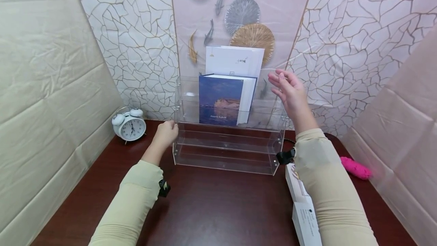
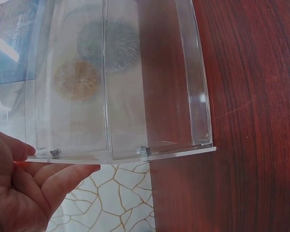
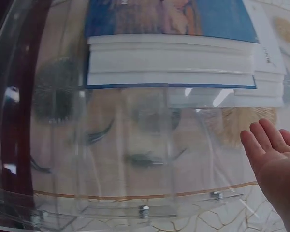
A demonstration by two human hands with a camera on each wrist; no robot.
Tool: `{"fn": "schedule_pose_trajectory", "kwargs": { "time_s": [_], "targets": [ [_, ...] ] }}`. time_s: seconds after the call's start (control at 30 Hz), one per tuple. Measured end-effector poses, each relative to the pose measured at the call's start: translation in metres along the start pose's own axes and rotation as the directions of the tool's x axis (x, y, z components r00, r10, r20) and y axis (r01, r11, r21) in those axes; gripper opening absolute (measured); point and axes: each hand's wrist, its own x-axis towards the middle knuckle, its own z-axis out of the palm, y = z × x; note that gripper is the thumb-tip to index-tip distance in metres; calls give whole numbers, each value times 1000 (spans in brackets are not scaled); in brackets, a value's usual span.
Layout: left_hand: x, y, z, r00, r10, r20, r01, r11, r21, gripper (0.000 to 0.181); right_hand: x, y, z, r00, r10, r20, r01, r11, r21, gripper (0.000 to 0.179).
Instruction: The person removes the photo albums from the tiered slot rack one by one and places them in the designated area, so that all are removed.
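Observation:
A clear acrylic tiered rack stands on the dark red tabletop. My left hand holds the rack's left side panel; in the left wrist view the thumb is on one face and the fingers on the other. A blue photo album with a painted seascape cover leans upright in an upper tier. Behind it rises a white book. My right hand is raised beside the rack's upper right, apart from the album, fingers extended and nothing in it.
A white twin-bell alarm clock stands at the back left. White boxes or books lie at the right, partly under my right forearm. A bright pink bundle is farther right. Patterned cloth hangs behind the rack.

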Motion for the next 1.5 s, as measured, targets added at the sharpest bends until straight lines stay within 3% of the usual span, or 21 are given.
{"fn": "schedule_pose_trajectory", "kwargs": {
  "time_s": [0.37, 0.63, 0.77, 0.9, 1.1, 1.37, 1.5],
  "targets": [
    [1, -4, 0, 1000, -3, -12, 3, 1000, 3, 27, 0, 18, 13, 997, 41, 69, -40, 999, -15, 51],
    [3, -3, -1, 1000, -2, -3, 2, 1000, -6, 28, 1, 18, 22, 996, 47, 75, -46, 999, -20, 55],
    [4, -1, -2, 1000, 2, -17, -2, 1000, -3, 29, 1, 19, 24, 997, 48, 63, -46, 999, -29, 52],
    [2, -1, -3, 1000, -9, -18, 9, 1000, -3, 29, 3, 27, 27, 998, 51, 42, -46, 993, -113, 41],
    [2, -1, -2, 1000, -11, -2, 11, 1000, -3, 29, 3, 42, 28, 998, 68, -6, -65, 933, -354, 39],
    [5, -1, 0, 1000, 4, -2, -4, 1000, 22, 29, -2, 52, 30, 993, 107, -47, -117, 873, -473, 43],
    [4, -2, 1, 1000, -3, 5, 3, 1000, 23, 29, -4, 61, 31, 993, 99, -67, -119, 817, -564, 44]
  ]
}}
